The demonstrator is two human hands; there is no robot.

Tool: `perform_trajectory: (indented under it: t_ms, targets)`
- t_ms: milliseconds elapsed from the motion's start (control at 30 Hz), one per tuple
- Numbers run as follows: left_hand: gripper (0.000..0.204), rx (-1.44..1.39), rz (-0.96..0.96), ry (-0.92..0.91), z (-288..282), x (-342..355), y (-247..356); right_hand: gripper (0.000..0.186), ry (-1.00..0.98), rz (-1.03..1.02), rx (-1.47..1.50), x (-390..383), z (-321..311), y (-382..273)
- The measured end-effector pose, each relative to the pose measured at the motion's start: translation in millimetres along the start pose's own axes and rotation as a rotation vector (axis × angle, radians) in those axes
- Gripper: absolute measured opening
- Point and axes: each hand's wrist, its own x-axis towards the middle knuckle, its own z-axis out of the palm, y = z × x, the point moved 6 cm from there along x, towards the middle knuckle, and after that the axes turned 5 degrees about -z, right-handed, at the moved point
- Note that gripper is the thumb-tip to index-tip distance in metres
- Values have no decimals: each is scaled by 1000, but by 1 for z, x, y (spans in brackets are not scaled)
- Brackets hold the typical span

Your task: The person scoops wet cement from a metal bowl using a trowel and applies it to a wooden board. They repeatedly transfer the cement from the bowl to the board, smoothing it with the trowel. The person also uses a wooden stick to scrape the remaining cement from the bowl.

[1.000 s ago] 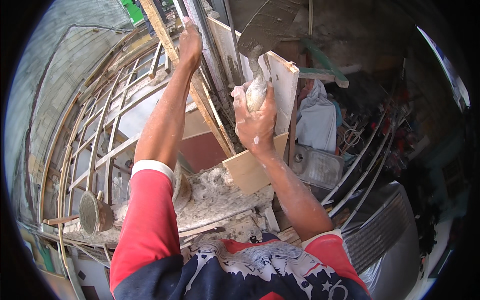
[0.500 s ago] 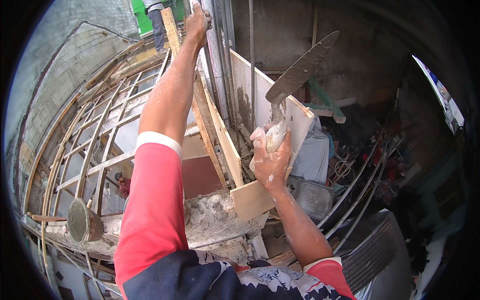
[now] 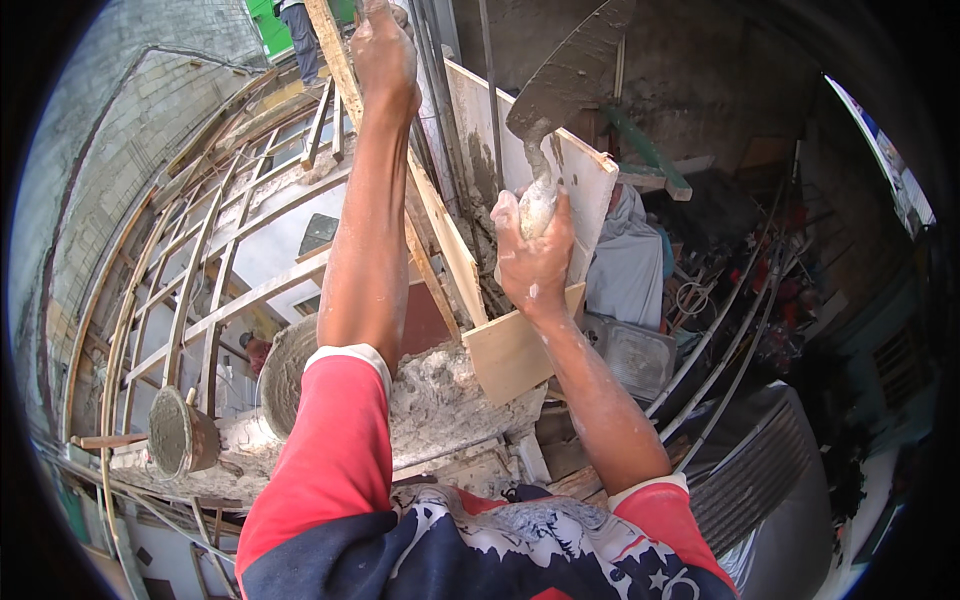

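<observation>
The right hand point(image 3: 535, 255) is wrapped tight around the mortar-slick handle of a stiff steel trowel point(image 3: 570, 75), blade raised far; the left hand point(image 3: 385, 55) clamps a rigid timber batten point(image 3: 440, 230), best gripped high

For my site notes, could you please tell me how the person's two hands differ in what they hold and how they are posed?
The left hand is stretched high overhead, closed round a slanted wooden batten; the right hand sits lower, at mid-frame, closed round the handle of a trowel. The left arm is almost straight, while the right arm is bent at the elbow. The right hand is smeared with pale mortar; the left looks cleaner. Both are bare and keep a shut grip.
</observation>
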Motion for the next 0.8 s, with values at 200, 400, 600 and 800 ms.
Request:
perform_trajectory:
  t_ms: [200,400,600,800]
  targets:
    - [38,-192,37,242,16,-36,3,34,4,18,-35,1,-3,-2]
    - [67,84,162,-21,4,-78,33,37,-12,35,-48,0,0,-1]
    - [61,39,186,-4,5,-91,38,33,-4,-6,-33,0,-3,-9]
    - [56,36,8,-128,-7,14,-11,35,-28,3,-73,-8,-8,-11]
